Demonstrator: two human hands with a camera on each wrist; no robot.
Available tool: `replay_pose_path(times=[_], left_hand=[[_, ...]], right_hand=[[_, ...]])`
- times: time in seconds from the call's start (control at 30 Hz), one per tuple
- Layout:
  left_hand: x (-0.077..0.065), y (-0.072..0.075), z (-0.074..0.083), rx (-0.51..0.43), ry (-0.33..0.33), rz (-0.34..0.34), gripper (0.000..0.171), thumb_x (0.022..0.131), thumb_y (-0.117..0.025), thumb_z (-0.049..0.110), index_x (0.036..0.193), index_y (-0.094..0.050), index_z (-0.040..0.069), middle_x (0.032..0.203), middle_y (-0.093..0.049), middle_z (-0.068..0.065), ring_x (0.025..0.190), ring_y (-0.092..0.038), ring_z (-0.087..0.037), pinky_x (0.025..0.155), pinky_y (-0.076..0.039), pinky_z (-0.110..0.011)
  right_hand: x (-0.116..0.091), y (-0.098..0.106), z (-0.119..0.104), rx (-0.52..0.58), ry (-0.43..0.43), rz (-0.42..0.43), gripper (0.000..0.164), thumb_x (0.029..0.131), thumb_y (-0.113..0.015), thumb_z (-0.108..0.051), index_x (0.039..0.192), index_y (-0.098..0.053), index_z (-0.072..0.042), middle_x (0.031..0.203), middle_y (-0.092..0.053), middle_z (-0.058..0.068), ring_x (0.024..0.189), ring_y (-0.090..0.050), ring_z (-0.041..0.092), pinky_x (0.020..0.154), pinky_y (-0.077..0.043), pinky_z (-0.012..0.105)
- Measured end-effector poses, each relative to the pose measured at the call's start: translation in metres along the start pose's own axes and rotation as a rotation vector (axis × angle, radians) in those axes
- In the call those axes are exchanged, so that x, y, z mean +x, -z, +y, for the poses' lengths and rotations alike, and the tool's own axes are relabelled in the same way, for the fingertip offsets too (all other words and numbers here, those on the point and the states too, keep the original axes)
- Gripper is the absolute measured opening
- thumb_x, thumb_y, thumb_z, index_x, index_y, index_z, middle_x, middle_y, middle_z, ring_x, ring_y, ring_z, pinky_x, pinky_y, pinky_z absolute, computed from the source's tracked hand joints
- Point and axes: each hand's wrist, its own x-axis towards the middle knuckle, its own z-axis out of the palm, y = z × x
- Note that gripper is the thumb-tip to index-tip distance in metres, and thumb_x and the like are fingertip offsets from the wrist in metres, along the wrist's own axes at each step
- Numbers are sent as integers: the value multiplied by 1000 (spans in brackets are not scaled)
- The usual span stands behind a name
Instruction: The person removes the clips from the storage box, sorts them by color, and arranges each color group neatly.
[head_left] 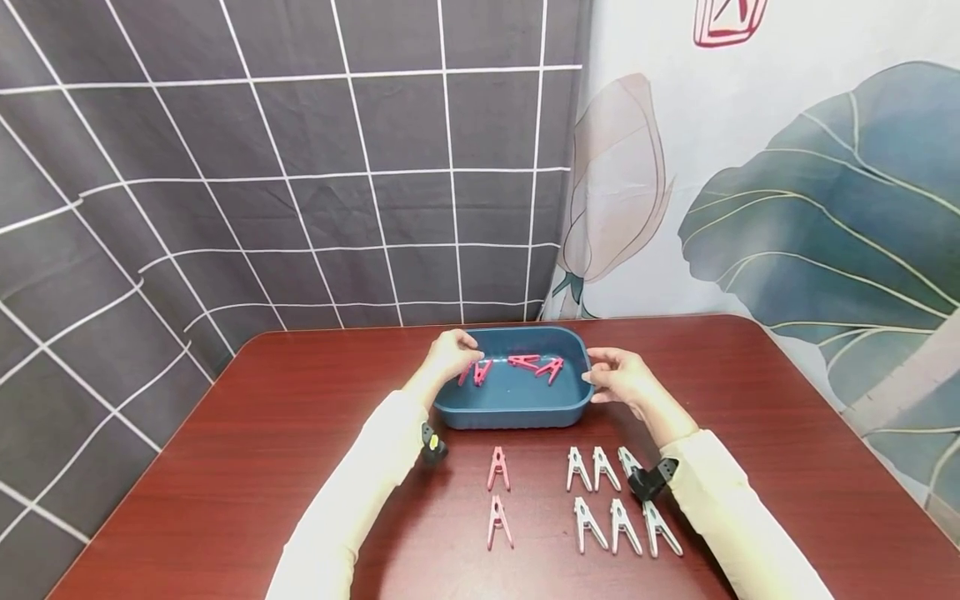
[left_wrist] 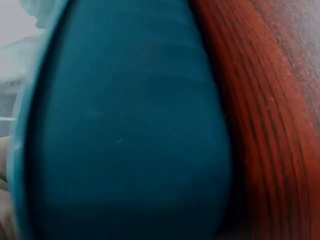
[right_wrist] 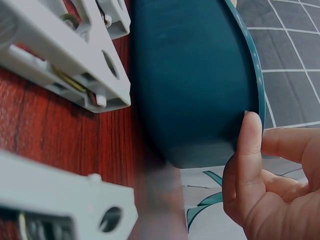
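Observation:
A blue plastic basin (head_left: 514, 419) stands toward the far side of the table with several pink spring clips (head_left: 551, 368) inside. My left hand (head_left: 448, 357) reaches over its left rim, fingers on the inner side. One pink clip lies partly behind that hand; whether the fingers touch it is hidden. At the right end my right hand (head_left: 621, 377) pinches the rim, thumb and fingers on opposite sides of the wall, as the right wrist view shows. Two pink clips (head_left: 498, 471) lie in front of the basin, and several white spring clips (head_left: 587, 523) lie in two rows at right.
The reddish-brown table (head_left: 285, 433) has its far edge just behind the basin. A grey checked cloth (head_left: 300, 208) and a white floral curtain (head_left: 630, 250) hang behind it. The right wrist camera (head_left: 651, 479) hangs over some white clips and hides parts of them.

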Motion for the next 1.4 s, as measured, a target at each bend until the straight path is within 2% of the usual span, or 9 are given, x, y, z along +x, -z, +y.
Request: replay_pose_path(times=[0.17,0.23,0.33,0.5,0.67,0.77,0.9,1.17,1.4], left_hand=[[1,-11,-7,-15,62,-29,23,83,-71,15,99,-64,0,88,-69,-14,63,-61,-17,60,-53,-28],[0,-14,-9,-29,82,-41,23,83,-71,15,99,-63,0,86,-68,-14,61,-58,-16,59,-52,-27],[-1,-16,-9,20,56,-34,23,83,-73,16,96,-63,0,83,-67,-13,63,-59,-16,62,-53,-28],[-4,-17,-5,123,-45,-5,23,80,-74,13,93,-62,-1,83,-67,-13,73,-61,-21,73,-52,-34],[-5,-20,-4,274,-148,15,23,77,-75,10,91,-63,-2,80,-65,-11,74,-58,-22,71,-49,-32],[-5,-22,-4,335,-185,10,22,76,-75,10,90,-63,-2,78,-63,-10,72,-56,-22,68,-47,-31],[-4,-23,-4,348,-185,-2,20,77,-76,10,87,-62,-1,76,-61,-9,71,-54,-21,65,-45,-30],[-2,-23,-6,388,-198,-16,17,79,-74,10,85,-62,0,76,-62,-9,70,-54,-21,63,-44,-29],[0,-23,-5,369,-195,-49,16,80,-72,8,91,-63,1,84,-65,-12,76,-56,-23,71,-49,-32]], right_hand=[[0,-1,0,7,-3,-2,58,88,-55,2,140,-32,12,79,-56,0,69,-62,9,60,-57,25],[0,-1,1,10,-3,-5,57,88,-54,2,140,-32,12,80,-56,1,70,-62,10,60,-57,25],[0,-1,1,16,-3,-5,58,88,-55,2,140,-32,12,80,-57,1,70,-62,10,60,-57,25],[0,1,0,41,-20,-1,59,88,-56,2,141,-31,12,81,-55,1,68,-62,9,60,-56,24],[1,0,0,59,-31,-7,60,89,-56,2,142,-29,12,82,-54,0,68,-62,9,59,-56,24],[0,1,1,73,-32,-12,62,89,-55,3,143,-26,12,80,-53,-1,67,-61,8,58,-56,23],[1,1,1,75,-34,-6,62,89,-55,3,143,-27,11,85,-51,0,68,-60,8,58,-55,22],[2,-2,0,44,-39,19,59,89,-57,2,142,-32,10,122,-48,25,74,-62,9,62,-56,23],[0,-3,-3,47,-34,20,59,89,-55,3,142,-31,10,126,-44,28,72,-61,7,60,-56,22]])
